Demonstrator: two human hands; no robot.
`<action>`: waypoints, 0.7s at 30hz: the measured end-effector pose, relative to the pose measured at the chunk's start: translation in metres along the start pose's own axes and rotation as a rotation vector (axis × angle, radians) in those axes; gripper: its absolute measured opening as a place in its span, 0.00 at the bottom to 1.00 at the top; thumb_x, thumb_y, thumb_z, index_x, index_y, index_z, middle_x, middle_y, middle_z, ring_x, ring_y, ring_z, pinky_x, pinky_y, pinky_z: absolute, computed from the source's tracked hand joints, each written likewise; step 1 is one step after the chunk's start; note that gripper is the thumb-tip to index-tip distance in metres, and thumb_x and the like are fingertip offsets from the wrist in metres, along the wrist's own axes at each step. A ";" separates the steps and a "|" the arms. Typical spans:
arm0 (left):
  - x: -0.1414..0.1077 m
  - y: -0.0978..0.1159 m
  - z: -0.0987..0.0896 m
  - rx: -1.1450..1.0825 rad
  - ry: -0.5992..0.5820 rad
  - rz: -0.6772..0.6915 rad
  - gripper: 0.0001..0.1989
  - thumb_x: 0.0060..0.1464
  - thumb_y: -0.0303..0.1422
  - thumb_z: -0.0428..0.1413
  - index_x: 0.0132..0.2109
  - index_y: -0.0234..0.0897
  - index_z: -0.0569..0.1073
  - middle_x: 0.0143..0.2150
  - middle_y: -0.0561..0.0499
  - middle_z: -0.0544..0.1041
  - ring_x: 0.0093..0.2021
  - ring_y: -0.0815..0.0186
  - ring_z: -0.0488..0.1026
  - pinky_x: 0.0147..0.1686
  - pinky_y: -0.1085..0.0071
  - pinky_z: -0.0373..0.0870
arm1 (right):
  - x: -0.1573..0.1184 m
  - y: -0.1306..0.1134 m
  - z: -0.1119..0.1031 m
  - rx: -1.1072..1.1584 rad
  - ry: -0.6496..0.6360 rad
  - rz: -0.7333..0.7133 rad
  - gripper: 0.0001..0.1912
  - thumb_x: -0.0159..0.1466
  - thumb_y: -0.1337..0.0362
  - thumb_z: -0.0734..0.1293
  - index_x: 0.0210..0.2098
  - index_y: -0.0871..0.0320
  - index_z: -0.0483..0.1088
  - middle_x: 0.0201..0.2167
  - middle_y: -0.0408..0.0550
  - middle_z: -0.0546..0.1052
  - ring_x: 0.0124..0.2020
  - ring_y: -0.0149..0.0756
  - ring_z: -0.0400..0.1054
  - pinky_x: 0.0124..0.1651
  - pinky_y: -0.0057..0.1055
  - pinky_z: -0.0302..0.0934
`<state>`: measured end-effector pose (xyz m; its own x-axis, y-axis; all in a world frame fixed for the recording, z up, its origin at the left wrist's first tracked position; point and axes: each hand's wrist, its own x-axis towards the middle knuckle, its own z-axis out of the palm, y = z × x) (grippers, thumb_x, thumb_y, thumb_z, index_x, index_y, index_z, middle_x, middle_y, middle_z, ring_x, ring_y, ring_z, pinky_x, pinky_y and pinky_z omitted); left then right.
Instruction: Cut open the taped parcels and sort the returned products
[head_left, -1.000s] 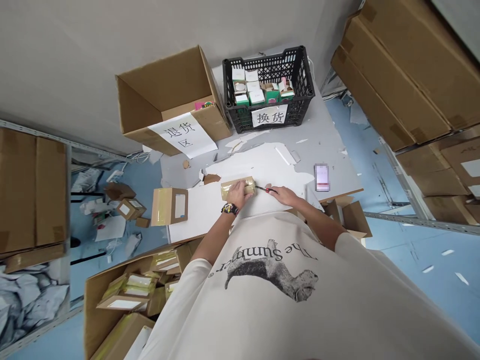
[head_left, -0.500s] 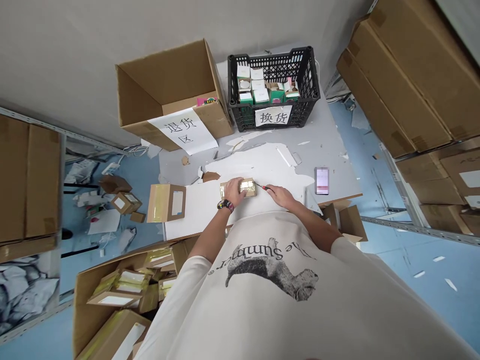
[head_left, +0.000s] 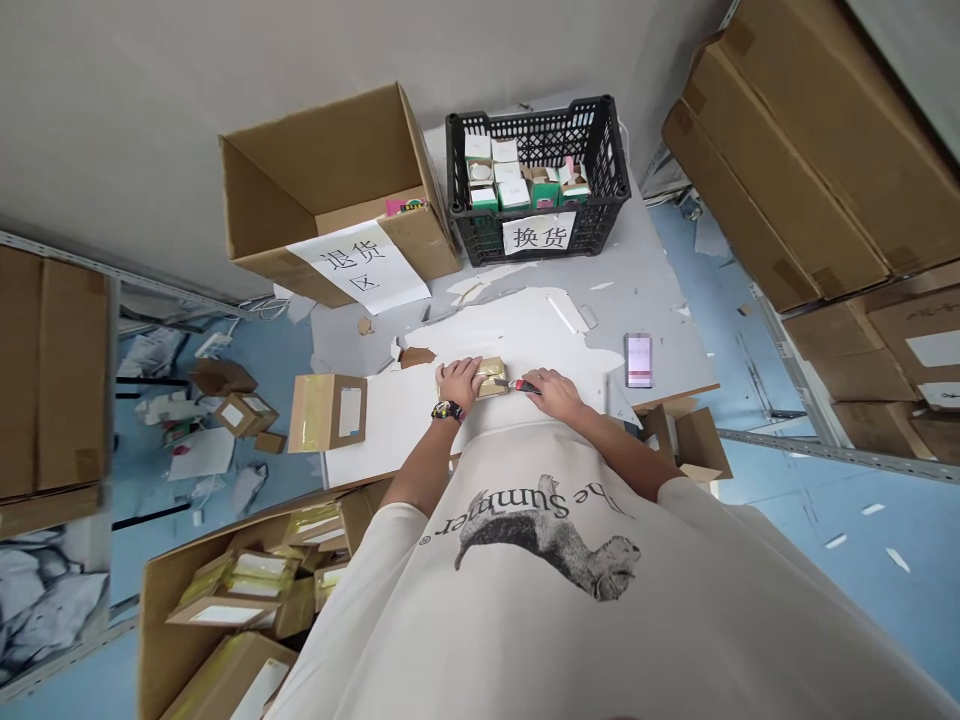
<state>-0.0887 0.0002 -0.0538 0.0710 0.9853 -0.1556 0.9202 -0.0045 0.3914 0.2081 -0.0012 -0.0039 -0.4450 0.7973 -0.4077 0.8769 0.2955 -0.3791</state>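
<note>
A small cardboard box point(head_left: 493, 368) with shiny tape lies on the white sheet covering the work table. My left hand point(head_left: 459, 382), with a dark patterned band on the wrist, is closed over the left part of this box and hides some of it. In my right hand point(head_left: 553, 392) is a red and black utility knife point(head_left: 523, 385), its blade pointing left and reaching the box's near right side. I cannot tell how deep the blade sits. A taped carton point(head_left: 328, 413) with a white label stands to the left on the table.
An open carton point(head_left: 262, 262) with a paper sign stands at the back left, beside a black plastic crate point(head_left: 540, 225) of small green-and-white boxes. A phone point(head_left: 639, 360) lies at the right. A large carton of parcels point(head_left: 169, 580) sits below left. Stacked cartons point(head_left: 810, 170) rise at right.
The knife has moved from the box's upper right edge to its lower right side, the blade now showing more. My left hand has stayed on the box. The view has shifted slightly.
</note>
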 end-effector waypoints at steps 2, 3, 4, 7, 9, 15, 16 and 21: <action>0.001 -0.001 0.000 0.007 0.002 0.017 0.28 0.80 0.47 0.51 0.77 0.48 0.78 0.76 0.39 0.80 0.73 0.41 0.72 0.82 0.37 0.45 | 0.002 -0.004 0.001 -0.009 0.000 0.005 0.27 0.84 0.54 0.63 0.79 0.45 0.70 0.69 0.57 0.78 0.64 0.53 0.73 0.61 0.40 0.70; 0.001 0.000 -0.001 0.011 0.004 0.021 0.28 0.80 0.47 0.51 0.78 0.48 0.78 0.76 0.39 0.80 0.73 0.41 0.72 0.82 0.37 0.45 | 0.004 -0.007 0.001 -0.013 0.002 0.010 0.27 0.84 0.54 0.63 0.80 0.45 0.69 0.69 0.57 0.78 0.64 0.52 0.73 0.61 0.40 0.70; 0.002 0.000 -0.001 0.014 0.006 0.022 0.28 0.80 0.46 0.50 0.78 0.48 0.78 0.76 0.40 0.80 0.73 0.41 0.72 0.82 0.37 0.45 | 0.005 -0.009 0.001 -0.019 0.001 0.016 0.28 0.84 0.54 0.62 0.81 0.45 0.68 0.69 0.57 0.78 0.64 0.52 0.73 0.61 0.40 0.70; 0.002 0.002 -0.001 0.022 0.009 0.011 0.28 0.80 0.46 0.50 0.78 0.49 0.78 0.76 0.40 0.80 0.73 0.42 0.73 0.83 0.38 0.44 | 0.009 -0.014 -0.002 -0.050 -0.019 0.024 0.28 0.85 0.53 0.62 0.81 0.46 0.67 0.69 0.58 0.78 0.64 0.52 0.73 0.60 0.40 0.69; 0.002 0.003 -0.001 0.017 0.007 0.007 0.28 0.80 0.46 0.50 0.78 0.49 0.78 0.76 0.40 0.80 0.73 0.42 0.72 0.83 0.37 0.44 | 0.009 -0.015 -0.004 -0.073 -0.033 0.028 0.28 0.85 0.53 0.61 0.81 0.47 0.66 0.69 0.58 0.78 0.63 0.53 0.74 0.60 0.40 0.69; 0.002 0.006 0.000 -0.043 0.022 -0.007 0.27 0.80 0.46 0.51 0.77 0.50 0.79 0.75 0.41 0.81 0.73 0.42 0.73 0.83 0.37 0.43 | -0.001 -0.019 0.002 -0.066 -0.014 0.080 0.28 0.86 0.54 0.58 0.81 0.49 0.65 0.72 0.61 0.76 0.60 0.54 0.75 0.58 0.43 0.69; 0.002 0.007 -0.001 -0.058 0.024 -0.013 0.27 0.79 0.47 0.51 0.76 0.51 0.79 0.75 0.41 0.81 0.73 0.42 0.73 0.83 0.37 0.43 | -0.001 -0.020 0.004 -0.059 -0.010 0.087 0.27 0.86 0.55 0.58 0.81 0.49 0.65 0.72 0.62 0.75 0.60 0.55 0.75 0.58 0.43 0.69; 0.004 0.009 -0.002 -0.097 0.021 -0.041 0.28 0.79 0.46 0.50 0.76 0.49 0.79 0.76 0.40 0.80 0.75 0.42 0.71 0.83 0.37 0.44 | 0.008 -0.024 0.007 -0.054 0.006 0.085 0.28 0.85 0.55 0.58 0.82 0.49 0.64 0.69 0.64 0.76 0.61 0.57 0.74 0.60 0.45 0.68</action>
<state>-0.0810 0.0041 -0.0493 0.0246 0.9877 -0.1544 0.8807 0.0517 0.4709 0.1819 -0.0056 -0.0042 -0.3681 0.8235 -0.4317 0.9199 0.2551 -0.2977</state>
